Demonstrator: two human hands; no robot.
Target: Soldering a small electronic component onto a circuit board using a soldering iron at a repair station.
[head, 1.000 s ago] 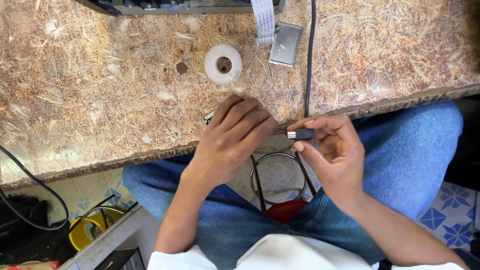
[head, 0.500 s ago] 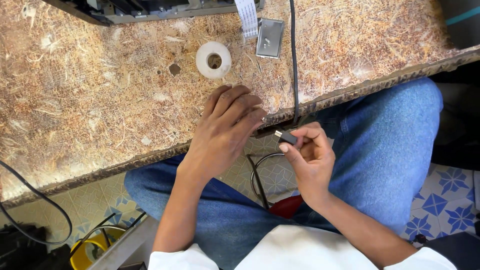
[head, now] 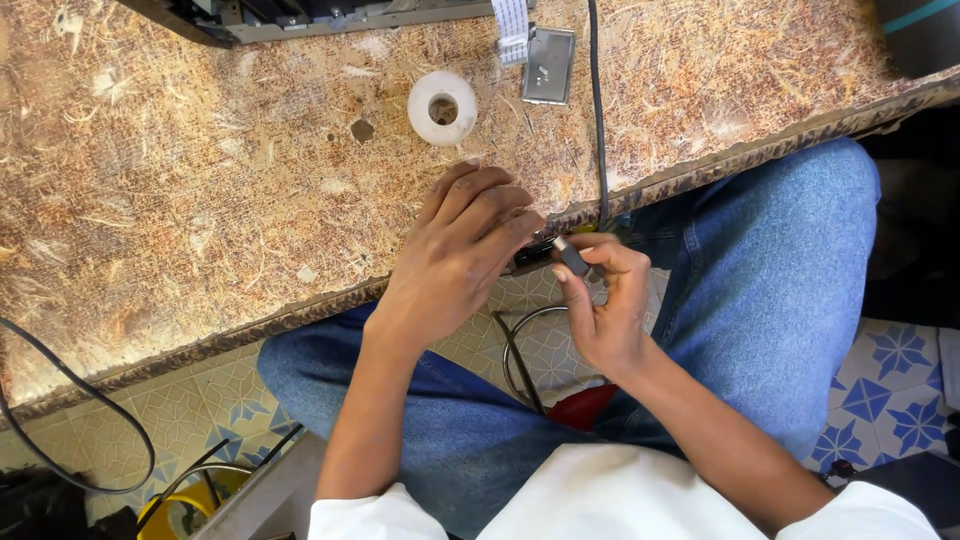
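My right hand [head: 600, 305] pinches a small dark plug with a metal tip [head: 572, 256] between thumb and fingers, just off the table's front edge. My left hand [head: 458, 255] lies palm down at that edge, its fingers curled over a small dark part [head: 530, 254] that is mostly hidden. The plug's tip sits right beside that part; whether they touch I cannot tell. A black cable [head: 596, 110] runs from the table's far side down toward the hands.
A white tape roll [head: 442, 107] lies on the rough chipboard table [head: 200, 200]. A small metal plate [head: 549, 65] with a flat ribbon cable [head: 513, 28] lies behind it, next to a dark device [head: 250, 15]. Blue jeans and a tiled floor show below.
My right hand has brought the plug up and left, close against my left hand's fingertips. The view has shifted, so the table objects sit further right.
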